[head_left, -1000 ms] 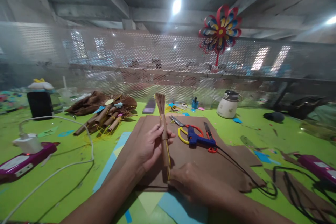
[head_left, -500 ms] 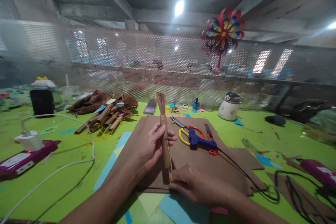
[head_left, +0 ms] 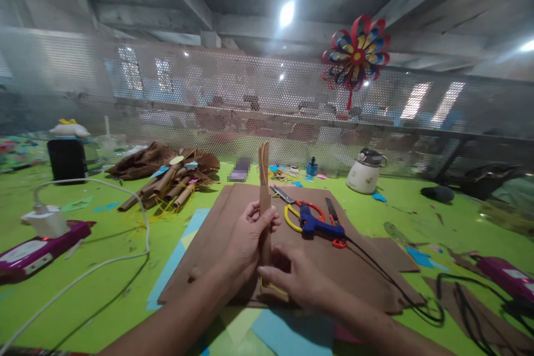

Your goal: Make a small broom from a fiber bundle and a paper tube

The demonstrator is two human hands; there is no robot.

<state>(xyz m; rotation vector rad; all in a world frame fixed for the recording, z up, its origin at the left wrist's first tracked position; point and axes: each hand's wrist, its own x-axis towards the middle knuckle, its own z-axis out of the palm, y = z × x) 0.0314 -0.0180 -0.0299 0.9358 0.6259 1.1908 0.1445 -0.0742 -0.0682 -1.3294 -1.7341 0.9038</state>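
My left hand (head_left: 246, 236) is wrapped round a brown paper broom (head_left: 264, 189) that stands upright over a brown paper sheet (head_left: 354, 267). I see the broom edge-on, its fringed end at the top. My right hand (head_left: 292, 278) pinches the broom's lower end, where a yellow string (head_left: 273, 287) loops out below my fingers. Just right of the broom lie scissors with yellow and red handles (head_left: 292, 208) and a blue glue gun (head_left: 319, 222).
A pile of finished brown paper brooms (head_left: 171, 181) lies at the back left. A white charger with cable (head_left: 41, 219) rests on a purple box (head_left: 29, 253) at the left. A white jar (head_left: 366, 169) stands at the back; black cables (head_left: 417, 300) and another purple box (head_left: 507, 275) lie right. A perforated metal screen (head_left: 208, 100) backs the green table.
The broom has turned in my left hand from showing its fanned face to edge-on. My right hand has moved up from the table to the broom's lower end, drawing the yellow string into a loop.
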